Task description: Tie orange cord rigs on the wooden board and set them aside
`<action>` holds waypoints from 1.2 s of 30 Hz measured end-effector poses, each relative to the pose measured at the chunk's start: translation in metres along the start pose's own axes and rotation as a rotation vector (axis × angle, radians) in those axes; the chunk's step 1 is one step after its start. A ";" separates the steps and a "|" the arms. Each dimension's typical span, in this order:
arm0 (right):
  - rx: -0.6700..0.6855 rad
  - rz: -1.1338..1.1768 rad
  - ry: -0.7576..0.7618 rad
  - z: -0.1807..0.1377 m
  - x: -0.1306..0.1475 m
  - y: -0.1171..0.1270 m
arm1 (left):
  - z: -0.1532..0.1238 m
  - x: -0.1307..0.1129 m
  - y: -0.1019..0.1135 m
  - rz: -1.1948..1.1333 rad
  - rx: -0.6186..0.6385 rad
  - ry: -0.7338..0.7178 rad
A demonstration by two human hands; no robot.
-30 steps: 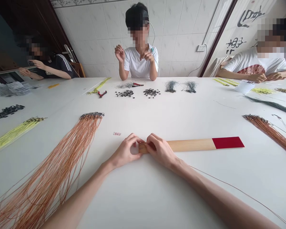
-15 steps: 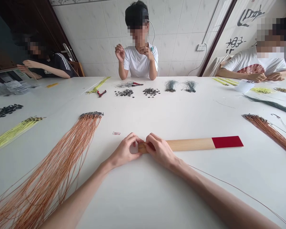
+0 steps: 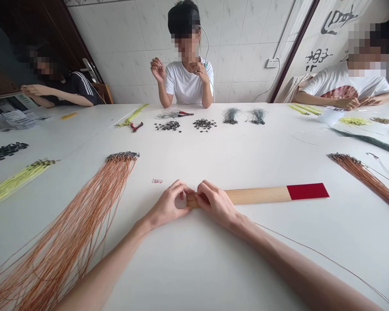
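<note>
A flat wooden strip (image 3: 259, 196) with a red end lies across the table in front of me. My left hand (image 3: 170, 202) grips its plain left end, thumb on the near edge and fingers on the far edge. Pressed down on the strip just right of that is my right hand (image 3: 215, 203), closed in a pinch over a small thin loop (image 3: 191, 197). A thin brown line (image 3: 298, 245) emerges from below my right forearm and trails to the lower right; its join with the loop is hidden under my hand.
Orange-brown line bundles (image 3: 84, 216) lie left, and another bundle (image 3: 359, 170) right. A small printed wrapper (image 3: 157, 181) is beyond my left hand. Farther back are red-handled pliers (image 3: 136, 126), dark small parts (image 3: 205, 125) and yellow lines (image 3: 19, 179). Several people work around the table.
Both hands keep their hold at the strip's left end, with hardly any movement. The loop shows less clearly between them. The whole view has shifted slightly.
</note>
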State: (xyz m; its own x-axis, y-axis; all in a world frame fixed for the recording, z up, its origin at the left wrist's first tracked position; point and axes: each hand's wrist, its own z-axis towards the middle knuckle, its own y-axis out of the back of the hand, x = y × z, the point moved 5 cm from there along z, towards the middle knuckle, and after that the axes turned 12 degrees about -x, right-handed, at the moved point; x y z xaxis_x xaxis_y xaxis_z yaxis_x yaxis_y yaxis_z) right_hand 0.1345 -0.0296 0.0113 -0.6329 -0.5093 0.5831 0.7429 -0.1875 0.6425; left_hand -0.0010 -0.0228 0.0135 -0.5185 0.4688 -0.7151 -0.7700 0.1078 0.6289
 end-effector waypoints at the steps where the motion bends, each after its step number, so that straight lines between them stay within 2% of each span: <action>1: -0.001 -0.002 0.003 0.000 0.000 0.000 | 0.000 0.000 0.000 -0.002 0.001 0.000; 36: -0.028 -0.047 0.057 0.000 0.004 0.002 | -0.001 -0.003 0.000 0.000 -0.003 -0.031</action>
State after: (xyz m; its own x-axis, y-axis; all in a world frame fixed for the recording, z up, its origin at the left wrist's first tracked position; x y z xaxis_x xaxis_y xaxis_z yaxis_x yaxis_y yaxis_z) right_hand 0.1330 -0.0324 0.0147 -0.6542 -0.5459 0.5234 0.7193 -0.2351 0.6537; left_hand 0.0005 -0.0247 0.0155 -0.5071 0.4956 -0.7051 -0.7709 0.1050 0.6282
